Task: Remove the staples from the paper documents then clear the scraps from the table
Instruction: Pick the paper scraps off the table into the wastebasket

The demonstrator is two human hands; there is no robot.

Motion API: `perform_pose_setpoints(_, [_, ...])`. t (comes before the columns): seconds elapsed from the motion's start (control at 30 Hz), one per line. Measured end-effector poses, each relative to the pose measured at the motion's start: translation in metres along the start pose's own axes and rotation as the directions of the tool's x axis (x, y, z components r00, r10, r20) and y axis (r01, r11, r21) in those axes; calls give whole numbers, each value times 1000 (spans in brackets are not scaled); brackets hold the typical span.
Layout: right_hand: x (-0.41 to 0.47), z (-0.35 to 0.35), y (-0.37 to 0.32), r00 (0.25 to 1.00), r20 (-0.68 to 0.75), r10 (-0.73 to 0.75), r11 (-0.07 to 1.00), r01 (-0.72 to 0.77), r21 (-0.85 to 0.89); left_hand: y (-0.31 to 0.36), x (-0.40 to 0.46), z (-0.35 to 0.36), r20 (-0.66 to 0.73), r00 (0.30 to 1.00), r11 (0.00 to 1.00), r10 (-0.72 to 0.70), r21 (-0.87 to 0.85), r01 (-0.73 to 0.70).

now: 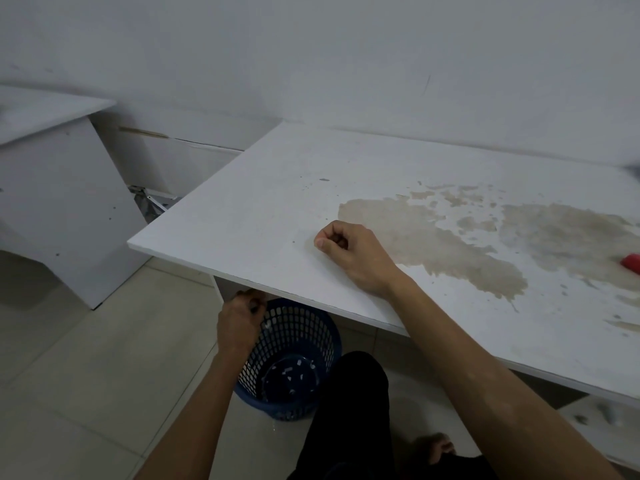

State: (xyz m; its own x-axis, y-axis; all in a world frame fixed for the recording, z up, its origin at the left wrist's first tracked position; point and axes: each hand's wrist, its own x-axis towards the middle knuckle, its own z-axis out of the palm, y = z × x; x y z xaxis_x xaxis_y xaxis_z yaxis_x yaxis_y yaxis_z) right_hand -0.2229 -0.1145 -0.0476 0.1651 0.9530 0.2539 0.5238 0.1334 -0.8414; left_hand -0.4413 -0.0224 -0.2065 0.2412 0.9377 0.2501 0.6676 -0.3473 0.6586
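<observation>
Sweep right hand, curled and seemingly empty, toward the tabletop front edge; steady blue mesh wastebasket, gripped by left hand, directly beneath.

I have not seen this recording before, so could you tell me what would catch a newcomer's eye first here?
Most striking is the large brown worn patch across the white table, just right of the right hand, which rests there with curled fingers. Below the table's near edge, the left hand holds the rim of a blue mesh basket on the floor, with small white scraps inside.
</observation>
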Motion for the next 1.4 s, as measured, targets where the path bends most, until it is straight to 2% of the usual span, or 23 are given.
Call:
perform_pose_setpoints(0.23, [-1,-1,0,1000,6,-2,1000,2,-6,7,-7,-9,-35,999,999,15,-36,-17])
perform_pose_setpoints(0.4, [-1,-1,2,1000,12,-6,1000,6,1,38,-39,-29,-210,975,977,-68,-210,23])
perform_pose_setpoints(0.5, [-1,-1,2,1000,18,-12,1000,12,-1,64,-64,-42,-290,953,960,86,-232,-157])
perform_pose_setpoints(0.6, [-1,-2,2,1000,14,-17,1000,17,11,93,-66,-54,-379,879,920,289,-144,-364])
perform_pose_setpoints(0.67, [-2,-3,1,1000,10,-22,999,22,37,115,-55,-62,-416,838,902,353,-87,-423])
perform_pose_setpoints(0.73, [-2,-4,0,1000,2,-18,996,18,84,134,-39,-68,-380,857,916,350,-53,-398])
perform_pose_setpoints(0.83, [-2,-7,0,1000,-10,0,983,2,183,154,-20,-68,-260,927,958,271,-21,-285])
perform_pose_setpoints(0.9, [-2,-8,1,1000,-21,15,971,-10,238,160,-14,-62,-233,942,965,242,-43,-259])
perform_pose_setpoints(1.27, [1,-11,5,996,-82,47,953,-20,302,179,-7,-39,-293,950,966,113,-193,-174])
perform_pose_setpoints(1.4, [2,-11,6,993,-103,57,949,-22,313,181,-4,-37,-293,944,970,154,-136,-200])
